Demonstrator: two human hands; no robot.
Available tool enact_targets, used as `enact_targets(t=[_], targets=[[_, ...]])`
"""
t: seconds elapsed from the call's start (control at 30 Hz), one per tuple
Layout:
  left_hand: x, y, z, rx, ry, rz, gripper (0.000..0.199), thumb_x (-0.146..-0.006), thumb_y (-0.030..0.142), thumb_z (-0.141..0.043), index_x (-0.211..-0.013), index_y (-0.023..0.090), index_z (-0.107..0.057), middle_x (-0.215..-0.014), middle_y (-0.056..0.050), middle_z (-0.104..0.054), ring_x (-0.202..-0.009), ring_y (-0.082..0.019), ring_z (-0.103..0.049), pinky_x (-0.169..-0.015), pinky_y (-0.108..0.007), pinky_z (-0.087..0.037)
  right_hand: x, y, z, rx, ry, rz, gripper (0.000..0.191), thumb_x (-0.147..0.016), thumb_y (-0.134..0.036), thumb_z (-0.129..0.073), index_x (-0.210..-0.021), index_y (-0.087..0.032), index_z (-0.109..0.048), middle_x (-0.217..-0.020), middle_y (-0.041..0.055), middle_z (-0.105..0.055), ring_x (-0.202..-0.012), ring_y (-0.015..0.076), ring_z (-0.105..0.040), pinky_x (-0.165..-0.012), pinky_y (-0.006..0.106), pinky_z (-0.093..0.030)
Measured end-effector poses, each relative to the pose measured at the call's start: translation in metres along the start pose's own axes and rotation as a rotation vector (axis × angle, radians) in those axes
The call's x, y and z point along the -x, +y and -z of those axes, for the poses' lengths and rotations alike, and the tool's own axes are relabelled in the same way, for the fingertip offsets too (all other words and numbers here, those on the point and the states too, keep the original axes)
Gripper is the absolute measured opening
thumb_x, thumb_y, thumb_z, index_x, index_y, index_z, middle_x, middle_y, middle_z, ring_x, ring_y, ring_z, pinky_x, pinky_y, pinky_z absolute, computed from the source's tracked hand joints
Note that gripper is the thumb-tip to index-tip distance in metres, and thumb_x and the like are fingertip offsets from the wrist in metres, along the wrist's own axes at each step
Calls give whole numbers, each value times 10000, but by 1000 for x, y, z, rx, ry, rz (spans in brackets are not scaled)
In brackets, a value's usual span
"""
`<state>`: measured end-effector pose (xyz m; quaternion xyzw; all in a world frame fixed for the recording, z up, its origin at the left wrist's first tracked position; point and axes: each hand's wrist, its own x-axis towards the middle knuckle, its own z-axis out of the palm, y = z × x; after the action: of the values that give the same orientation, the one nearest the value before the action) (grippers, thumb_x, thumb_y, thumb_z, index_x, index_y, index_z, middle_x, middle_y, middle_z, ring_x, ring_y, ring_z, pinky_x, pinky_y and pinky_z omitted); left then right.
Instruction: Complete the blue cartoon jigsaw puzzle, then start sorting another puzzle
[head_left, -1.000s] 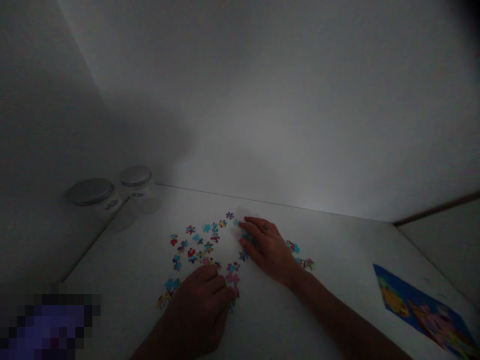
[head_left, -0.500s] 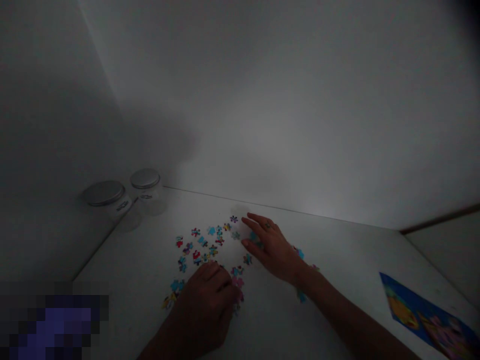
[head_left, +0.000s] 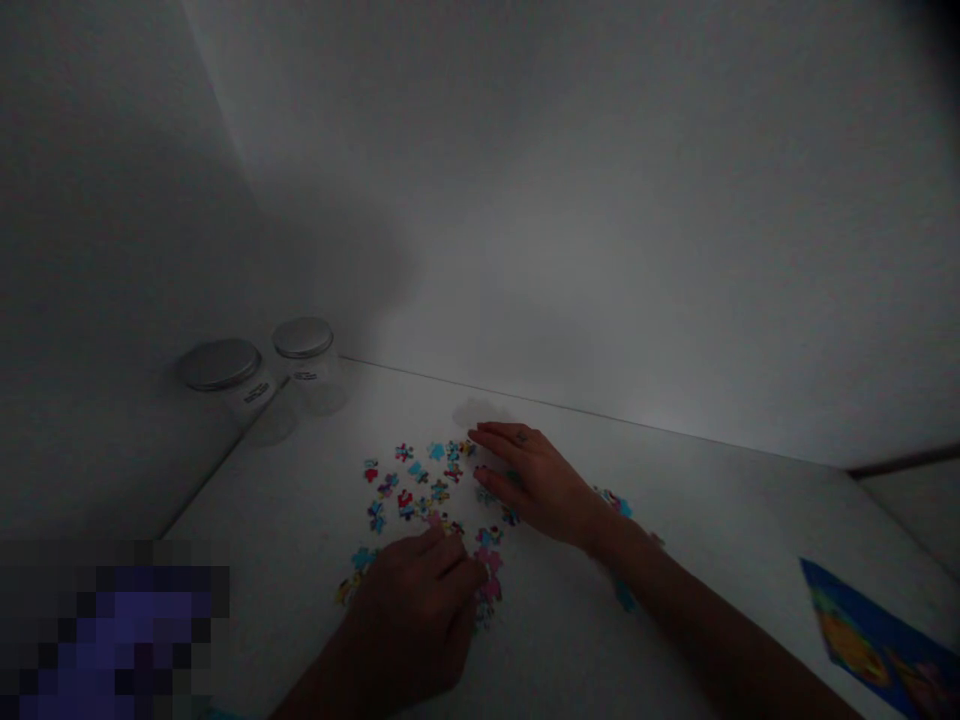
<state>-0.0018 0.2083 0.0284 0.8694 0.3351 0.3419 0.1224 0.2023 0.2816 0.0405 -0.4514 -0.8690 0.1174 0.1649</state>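
Your left hand (head_left: pixel 409 615) is curled at the lower edge of the multicoloured cardboard jigsaw pieces (head_left: pixel 440 491), its fingers (head_left: pixel 450 562) bunched (any pinch: cannot tell). Your right hand (head_left: pixel 536 485) rests beside them, fingers (head_left: pixel 499 438) spread, on the white surface (head_left: pixel 285 500).

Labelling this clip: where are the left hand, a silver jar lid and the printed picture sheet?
Left hand (head_left: pixel 409 615): head view, back of the hand.
Silver jar lid (head_left: pixel 219 364): head view, top of the lid.
Printed picture sheet (head_left: pixel 862 640): head view, its printed face.
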Motion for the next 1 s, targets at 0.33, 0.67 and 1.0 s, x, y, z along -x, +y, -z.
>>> enact_targets(t=[0.33, 0.67, 1.0], targets=[[4, 0, 0, -29, -62, 42, 180, -768, 107, -409, -772, 181, -572, -640, -12, -572, -514, -127, -505, -462, -199, -362, -7, -15, -2, -48, -20, 58, 271, -933, -324, -497, -1108, -189, -655, -1162, 122, -616, -1111, 232, -526, -957, 419, -420], [3, 1, 0, -9, -79, 28, 179, -741, 100, -417, -773, 185, -572, -637, -9, -582, -505, -144, -513, -454, -224, -349, -13, -14, -10, -47, -60, 47, 407, -902, -154, -405, -1284, -178, -545, -1356, 127, -507, -1267, 223, -414, -1040, 439, -359], [3, 1, 2, 18, -90, -45, 202, -734, 91, -418, -798, 198, -577, -629, 8, -580, -514, -146, -524, -461, -231, -329, -15, 5, -5, 138, 8, -114, 316, -827, -105, -420, -1004, -176, -672, -1234, 111, -615, -1170, 245, -519, -987, 471, -384]])
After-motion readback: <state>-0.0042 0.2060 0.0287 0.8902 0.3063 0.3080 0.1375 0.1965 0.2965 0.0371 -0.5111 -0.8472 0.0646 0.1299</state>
